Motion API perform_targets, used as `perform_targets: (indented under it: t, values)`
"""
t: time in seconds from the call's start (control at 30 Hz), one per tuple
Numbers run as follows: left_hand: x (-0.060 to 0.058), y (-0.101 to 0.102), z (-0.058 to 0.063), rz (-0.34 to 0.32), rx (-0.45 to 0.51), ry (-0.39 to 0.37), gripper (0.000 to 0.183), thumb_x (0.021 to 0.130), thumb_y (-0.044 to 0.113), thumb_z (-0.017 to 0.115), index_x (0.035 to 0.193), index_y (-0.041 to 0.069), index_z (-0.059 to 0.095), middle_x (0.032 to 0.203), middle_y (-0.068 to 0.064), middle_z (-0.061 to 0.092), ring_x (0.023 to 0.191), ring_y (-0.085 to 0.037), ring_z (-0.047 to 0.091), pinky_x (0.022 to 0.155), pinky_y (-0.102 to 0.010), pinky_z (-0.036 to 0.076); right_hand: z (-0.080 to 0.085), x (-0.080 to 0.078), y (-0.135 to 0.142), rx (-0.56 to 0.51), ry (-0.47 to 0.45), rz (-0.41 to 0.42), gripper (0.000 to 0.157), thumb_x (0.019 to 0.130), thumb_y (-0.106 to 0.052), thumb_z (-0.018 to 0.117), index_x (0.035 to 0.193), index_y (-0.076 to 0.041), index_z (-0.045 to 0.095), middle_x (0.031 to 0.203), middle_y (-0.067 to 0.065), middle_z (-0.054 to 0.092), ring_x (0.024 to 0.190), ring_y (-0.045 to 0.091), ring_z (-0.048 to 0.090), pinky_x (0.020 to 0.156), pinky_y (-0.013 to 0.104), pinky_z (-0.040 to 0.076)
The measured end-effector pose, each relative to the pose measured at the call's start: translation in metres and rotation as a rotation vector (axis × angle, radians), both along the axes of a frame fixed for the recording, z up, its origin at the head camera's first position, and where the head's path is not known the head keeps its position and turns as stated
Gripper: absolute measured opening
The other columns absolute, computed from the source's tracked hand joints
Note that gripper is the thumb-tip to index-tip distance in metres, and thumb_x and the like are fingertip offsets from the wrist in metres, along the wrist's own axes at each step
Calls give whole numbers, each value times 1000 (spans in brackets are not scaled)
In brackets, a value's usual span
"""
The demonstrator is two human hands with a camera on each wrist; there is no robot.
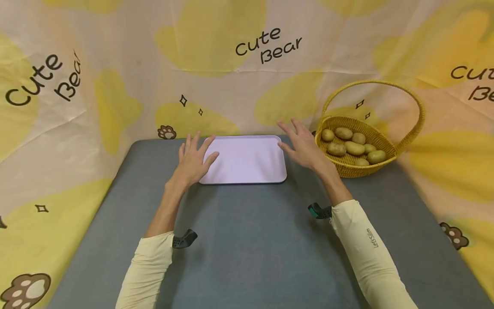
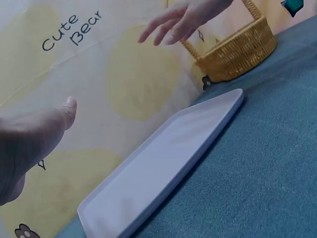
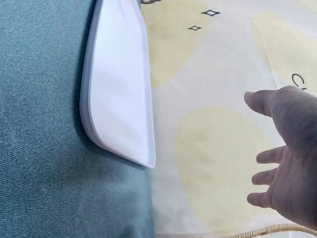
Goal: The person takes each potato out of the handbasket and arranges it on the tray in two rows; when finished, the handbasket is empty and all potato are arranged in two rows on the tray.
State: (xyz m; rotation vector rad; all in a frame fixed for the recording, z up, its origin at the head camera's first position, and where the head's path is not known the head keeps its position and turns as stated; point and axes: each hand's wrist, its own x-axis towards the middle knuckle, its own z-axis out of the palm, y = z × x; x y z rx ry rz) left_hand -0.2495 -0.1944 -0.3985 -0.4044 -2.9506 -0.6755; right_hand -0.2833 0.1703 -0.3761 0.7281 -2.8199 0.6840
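A shallow pale lilac tray (image 1: 247, 161) with rounded corners lies flat near the far edge of the table. My left hand (image 1: 193, 161) hovers over the tray's left end, fingers spread and holding nothing. Above and beside the right end is my right hand (image 1: 302, 146), its fingers also apart with nothing between them. In the left wrist view the tray (image 2: 158, 158) shows a gap from both hands. To the right of my right hand stands a yellow wicker basket (image 1: 359, 171) with a tall arched handle, containing several potatoes (image 1: 354, 148).
The table (image 1: 247, 249) has a grey-blue cloth surface. Behind it and along both sides hangs a yellow and cream printed fabric (image 1: 216, 51) with lettering and paw prints. Dark wrist-worn devices (image 1: 185, 239) stick out from the cuffs.
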Motion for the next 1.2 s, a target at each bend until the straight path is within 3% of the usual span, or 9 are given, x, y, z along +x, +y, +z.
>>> perform_targets:
  t: [0.2, 0.5, 0.6, 0.73, 0.87, 1.03, 1.2]
  values:
    - [-1, 1, 0, -12, 1, 1, 65, 109, 55, 38, 166, 27, 26, 175, -24, 6, 163, -51, -7, 126, -69, -1, 1, 1, 1, -3, -3, -12, 63, 107, -31, 58, 164, -19, 32, 170, 32, 17, 159, 53, 15, 127, 67, 16]
    - [-5, -3, -5, 37, 5, -9, 65, 110, 54, 35, 167, 26, 21, 174, -25, 10, 162, -52, -1, 126, -69, 1, 0, 2, 6, -8, -6, -11, 63, 107, -29, 58, 164, -19, 33, 170, 32, 18, 159, 52, 17, 125, 69, 19]
    - [-7, -4, -8, 65, 10, -19, 64, 111, 53, 34, 167, 26, 20, 173, -27, 15, 161, -52, 9, 125, -70, 8, 2, 4, 9, -19, -20, -11, 63, 107, -28, 58, 164, -20, 32, 170, 31, 18, 159, 52, 18, 124, 70, 20]
    - [-11, -7, -15, 114, 26, -53, 65, 111, 48, 39, 168, 24, 20, 167, -29, 30, 153, -52, 32, 120, -71, 26, 10, 6, 15, -49, -43, -9, 63, 108, -28, 57, 164, -21, 31, 171, 30, 18, 159, 52, 20, 122, 71, 22]
    - [-18, -10, -24, 165, 62, -94, 65, 109, 39, 47, 165, 14, 26, 158, -31, 43, 144, -52, 46, 113, -69, 38, 19, 5, 24, -78, -53, -14, 62, 108, -28, 57, 164, -21, 31, 171, 29, 20, 158, 52, 22, 120, 72, 24]
    - [-29, -12, -32, 199, 72, -128, 58, 108, 32, 52, 155, -1, 41, 151, -33, 52, 139, -53, 52, 114, -64, 41, 33, 2, 37, -92, -46, -30, 58, 108, -25, 56, 162, -15, 36, 164, 28, 33, 150, 50, 37, 117, 68, 33]
    - [-34, -15, -36, 233, 33, -192, 55, 106, 31, 55, 146, -7, 50, 146, -33, 57, 133, -54, 57, 109, -63, 46, 47, -3, 51, -126, -43, -60, 52, 109, -26, 54, 157, -10, 43, 156, 26, 45, 143, 49, 45, 115, 65, 37]
